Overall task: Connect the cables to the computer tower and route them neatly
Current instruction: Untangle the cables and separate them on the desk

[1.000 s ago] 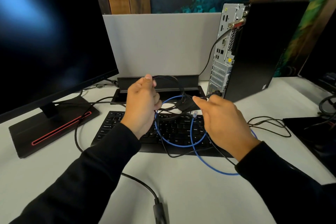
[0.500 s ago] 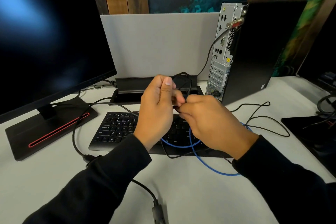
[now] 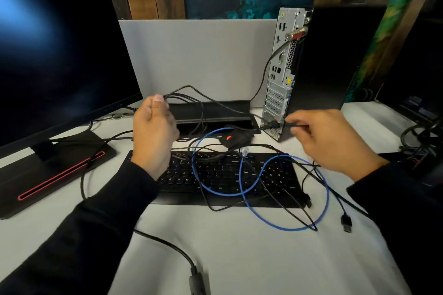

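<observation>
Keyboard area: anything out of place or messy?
Yes. The blue cable sprawls in loose loops across the keyboard, tangled with several black cables. The mouse sits buried among them behind the keys. A loose plug lies unconnected on the table. Nothing looks damaged.

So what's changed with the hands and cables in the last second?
The hands, which met over the keyboard half a second ago, have moved apart. The left hand lifted a bunch of black cables up and left; the right hand carried a black cable end toward the base of the computer tower. A mouse now lies uncovered. The blue cable and monitor stayed put.
</observation>
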Demonstrator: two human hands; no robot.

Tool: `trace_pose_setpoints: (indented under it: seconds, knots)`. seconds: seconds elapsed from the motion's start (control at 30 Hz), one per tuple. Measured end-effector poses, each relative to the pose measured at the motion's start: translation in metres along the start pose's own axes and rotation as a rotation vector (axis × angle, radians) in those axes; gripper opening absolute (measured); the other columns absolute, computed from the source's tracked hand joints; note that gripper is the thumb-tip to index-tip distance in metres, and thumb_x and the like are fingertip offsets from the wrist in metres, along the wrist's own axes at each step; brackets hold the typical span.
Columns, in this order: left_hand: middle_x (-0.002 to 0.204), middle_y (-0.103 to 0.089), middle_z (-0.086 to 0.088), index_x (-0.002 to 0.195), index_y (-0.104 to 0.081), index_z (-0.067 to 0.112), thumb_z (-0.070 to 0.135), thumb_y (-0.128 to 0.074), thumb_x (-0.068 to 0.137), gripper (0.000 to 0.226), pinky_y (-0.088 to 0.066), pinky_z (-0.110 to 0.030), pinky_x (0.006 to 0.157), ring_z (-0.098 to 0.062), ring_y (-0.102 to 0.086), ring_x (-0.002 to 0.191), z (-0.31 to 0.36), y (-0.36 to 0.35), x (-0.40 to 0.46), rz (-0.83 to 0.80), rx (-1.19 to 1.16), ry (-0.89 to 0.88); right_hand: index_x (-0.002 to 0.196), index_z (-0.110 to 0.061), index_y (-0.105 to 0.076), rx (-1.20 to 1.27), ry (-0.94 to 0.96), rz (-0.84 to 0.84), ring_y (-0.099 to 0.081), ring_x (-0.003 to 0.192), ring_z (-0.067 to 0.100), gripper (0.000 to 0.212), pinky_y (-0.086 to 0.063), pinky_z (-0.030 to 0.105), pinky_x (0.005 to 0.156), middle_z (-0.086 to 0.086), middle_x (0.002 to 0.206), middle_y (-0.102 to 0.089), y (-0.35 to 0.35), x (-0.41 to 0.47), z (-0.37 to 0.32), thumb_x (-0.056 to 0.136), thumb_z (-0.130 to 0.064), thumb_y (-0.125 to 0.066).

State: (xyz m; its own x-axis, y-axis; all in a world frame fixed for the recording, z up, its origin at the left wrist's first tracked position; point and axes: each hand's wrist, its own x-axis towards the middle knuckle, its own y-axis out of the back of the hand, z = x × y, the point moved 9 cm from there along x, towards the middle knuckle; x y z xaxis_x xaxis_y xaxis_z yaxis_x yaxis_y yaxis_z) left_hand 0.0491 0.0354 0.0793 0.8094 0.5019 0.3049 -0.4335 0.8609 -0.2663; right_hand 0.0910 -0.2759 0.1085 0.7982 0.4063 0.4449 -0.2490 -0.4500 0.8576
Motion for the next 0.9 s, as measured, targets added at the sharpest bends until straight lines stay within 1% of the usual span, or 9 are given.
trace_pose_setpoints:
  seconds: [0.17,0.23,0.33,0.4,0.47,0.53,0.63,0.77,0.9]
  knots:
    - [0.062,-0.027,0.002,0.079,-0.043,0.022,0.026,-0.033,0.112,0.034,-0.014,-0.023,0.043,-0.008,-0.019,0.047,-0.01,0.021,0.012,0.065,-0.082,0.061,0.101,-0.026,-0.074,0.124,-0.299,-0.007,-0.06,0.098,0.021,0.006,-0.044,0.033,0.087,-0.014,0.09,-0.058,-0.002,-0.01,0.079,0.096,-0.026,-0.071]
    - [0.064,-0.028,0.001,0.078,-0.044,0.023,0.026,-0.034,0.111,0.035,-0.016,-0.023,0.043,-0.009,-0.02,0.047,-0.016,0.031,0.017,0.106,-0.112,0.1,0.104,-0.034,-0.071,0.022,-0.387,-0.071,-0.052,0.115,0.028,0.008,-0.04,0.039,0.097,-0.005,0.105,-0.057,-0.013,-0.019,0.102,0.096,-0.035,-0.07]
    - [0.064,-0.031,0.001,0.074,-0.044,0.024,0.023,-0.034,0.109,0.036,-0.017,-0.021,0.042,-0.009,-0.022,0.046,-0.022,0.047,0.024,0.161,-0.147,0.14,0.143,-0.033,-0.049,-0.239,-0.529,-0.092,-0.036,0.125,0.034,0.063,-0.033,0.048,0.104,0.009,0.137,-0.037,-0.013,-0.034,0.118,0.088,-0.045,-0.076]
    - [0.061,-0.03,0.003,0.072,-0.042,0.024,0.018,-0.033,0.108,0.037,-0.016,-0.021,0.042,-0.009,-0.022,0.045,-0.025,0.048,0.023,0.164,-0.132,0.143,0.143,-0.022,-0.038,-0.211,-0.499,0.068,-0.042,0.116,0.037,0.079,-0.041,0.048,0.098,0.014,0.132,-0.034,0.002,-0.04,0.1,0.081,-0.035,-0.085]
    - [0.057,-0.029,0.005,0.073,-0.041,0.024,0.017,-0.031,0.109,0.037,-0.016,-0.023,0.042,-0.007,-0.021,0.044,-0.027,0.039,0.015,0.142,-0.097,0.128,0.113,-0.014,-0.046,-0.115,-0.446,0.118,-0.051,0.095,0.032,0.052,-0.045,0.039,0.081,0.011,0.114,-0.043,0.004,-0.046,0.077,0.081,-0.026,-0.085]
    - [0.054,-0.029,0.008,0.077,-0.041,0.023,0.021,-0.031,0.11,0.035,-0.016,-0.023,0.041,-0.006,-0.021,0.043,-0.029,0.026,0.007,0.11,-0.065,0.114,0.09,-0.014,-0.049,-0.148,-0.51,-0.217,-0.057,0.085,0.025,0.04,-0.046,0.033,0.071,0.006,0.096,-0.055,-0.027,-0.055,0.066,0.085,-0.038,-0.08]
    - [0.054,-0.029,0.009,0.078,-0.04,0.023,0.024,-0.03,0.112,0.035,-0.018,-0.023,0.041,-0.006,-0.021,0.044,-0.029,0.012,-0.002,0.049,-0.037,0.098,0.086,-0.018,-0.056,-0.193,-0.584,-0.67,-0.06,0.074,0.014,0.036,-0.048,0.026,0.061,0.002,0.087,-0.064,-0.069,-0.086,0.055,0.086,-0.049,-0.074]
    - [0.057,-0.028,0.007,0.081,-0.041,0.022,0.027,-0.03,0.112,0.034,-0.018,-0.023,0.043,-0.007,-0.02,0.046,-0.028,0.005,-0.009,0.014,-0.014,0.091,0.075,-0.019,-0.053,-0.144,-0.586,-0.653,-0.06,0.063,0.012,0.023,-0.041,0.023,0.051,-0.002,0.067,-0.059,-0.075,-0.093,0.048,0.087,-0.03,-0.07]
    - [0.059,-0.028,0.006,0.082,-0.043,0.021,0.029,-0.032,0.112,0.033,-0.021,-0.023,0.044,-0.007,-0.022,0.048,-0.033,-0.002,-0.013,-0.038,0.011,0.105,0.084,-0.013,-0.065,-0.147,-0.598,-0.567,-0.064,0.087,0.019,0.01,-0.045,0.023,0.066,0.0,0.081,-0.063,-0.065,-0.086,0.055,0.086,-0.02,-0.072]
